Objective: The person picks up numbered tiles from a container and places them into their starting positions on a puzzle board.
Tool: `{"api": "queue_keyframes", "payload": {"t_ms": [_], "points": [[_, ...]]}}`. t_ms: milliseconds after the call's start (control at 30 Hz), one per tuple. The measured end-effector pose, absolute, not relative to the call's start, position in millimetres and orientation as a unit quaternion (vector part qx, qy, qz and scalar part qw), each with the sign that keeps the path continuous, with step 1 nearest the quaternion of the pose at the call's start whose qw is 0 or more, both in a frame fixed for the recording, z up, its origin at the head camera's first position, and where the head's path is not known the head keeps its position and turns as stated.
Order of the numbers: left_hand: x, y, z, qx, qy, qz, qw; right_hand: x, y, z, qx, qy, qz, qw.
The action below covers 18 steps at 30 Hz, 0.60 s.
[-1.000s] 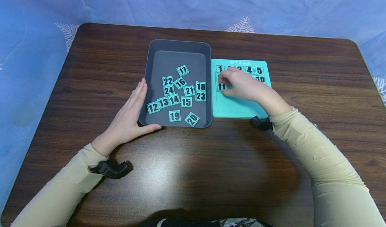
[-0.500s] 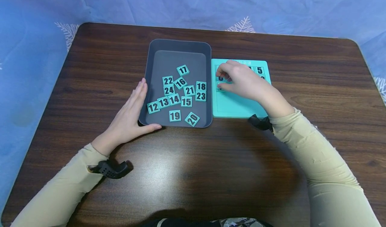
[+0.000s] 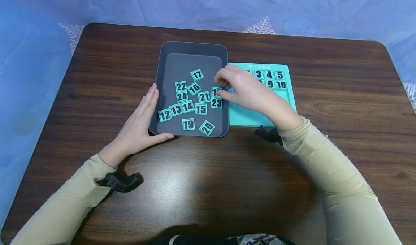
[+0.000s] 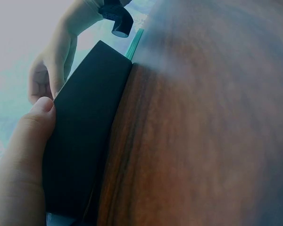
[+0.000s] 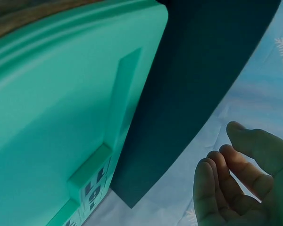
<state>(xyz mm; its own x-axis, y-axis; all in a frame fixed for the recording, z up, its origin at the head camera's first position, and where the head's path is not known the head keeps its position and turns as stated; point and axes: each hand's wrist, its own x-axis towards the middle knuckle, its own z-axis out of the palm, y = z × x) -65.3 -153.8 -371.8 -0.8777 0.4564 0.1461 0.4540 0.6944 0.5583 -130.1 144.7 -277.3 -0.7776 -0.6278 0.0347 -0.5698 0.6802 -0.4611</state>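
My left hand (image 3: 138, 125) rests along the left side and near-left corner of a dark grey tray (image 3: 182, 62), fingers straight. In the left wrist view its thumb (image 4: 26, 146) lies against the tray's edge. My right hand (image 3: 250, 91) hovers over the tray's right rim, its fingers loosely curved and nothing between them in the right wrist view. Beneath its thumb, the number tile 18 (image 3: 214, 92) is partly covered; tile 23 (image 3: 216, 103) lies just below. A turquoise number puzzle board (image 3: 248, 116) adjoins the tray, with its left-hand tiles hidden under my right hand.
Several loose number tiles lie in the tray, among them 17 (image 3: 196, 74), 12 (image 3: 165, 115) and 20 (image 3: 207, 128). Tiles such as 5 (image 3: 280, 75) and 10 (image 3: 281, 84) fill the board's upper rows. Everything stands on a dark wooden table (image 3: 208, 187).
My right hand has moved left from the board's tile rows to above the tray's right rim. The left hand, the tray and its loose tiles stay put.
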Motion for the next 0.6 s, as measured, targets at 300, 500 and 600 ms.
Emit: {"api": "queue_keyframes", "payload": {"t_ms": [300,500,600], "points": [[-65,-155,-372,0.240,0.921,0.308,0.010,-140,128,-279,-0.345,0.906,-0.233,0.070],[-65,-154,-372,0.243,0.921,0.305,0.009,-143,114,-282,-0.368,0.897,-0.233,0.076],[-65,-154,-371,0.242,0.922,0.303,0.008,-142,107,-284,-0.373,0.895,-0.231,0.082]]}}
